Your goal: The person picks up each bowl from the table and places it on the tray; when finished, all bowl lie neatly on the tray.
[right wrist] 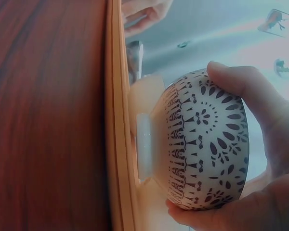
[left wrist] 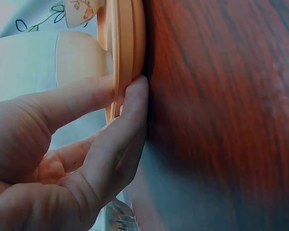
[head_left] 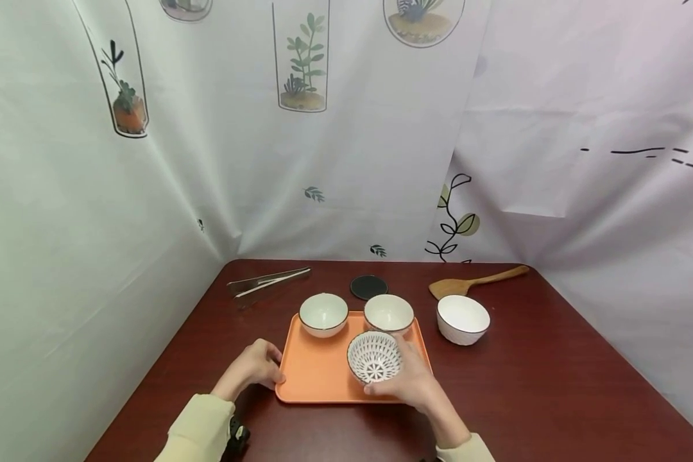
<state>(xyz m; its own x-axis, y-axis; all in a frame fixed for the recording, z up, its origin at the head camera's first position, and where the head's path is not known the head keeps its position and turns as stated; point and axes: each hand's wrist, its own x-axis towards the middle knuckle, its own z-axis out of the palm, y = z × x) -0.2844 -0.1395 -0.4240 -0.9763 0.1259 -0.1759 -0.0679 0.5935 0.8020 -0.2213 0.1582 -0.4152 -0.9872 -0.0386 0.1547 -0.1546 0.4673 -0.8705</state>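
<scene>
Watching remotely: right hand point(head_left: 410, 380) grips patterned bowl point(head_left: 374, 357) by its sides over orange tray point(head_left: 317, 367), front right; can't tell if they touch. Left hand point(head_left: 256, 367) pinches tray's left edge. I'd flag: crowding could clink rear right bowl point(head_left: 389, 312); tugging could shift tray.

"What lies around that flat, round black disc point(head_left: 369, 287)?"

"Left of it, slim, shiny tongs point(head_left: 277, 281), perhaps metal, though the glare makes that hard to tell."

"And to its right?"

"A long-handled brown wooden spatula point(head_left: 473, 281)."

"Beneath and behind it?"

"Beneath, a dark red wood-grained table point(head_left: 543, 378); behind, a white plant-printed cloth point(head_left: 369, 154)."
</scene>
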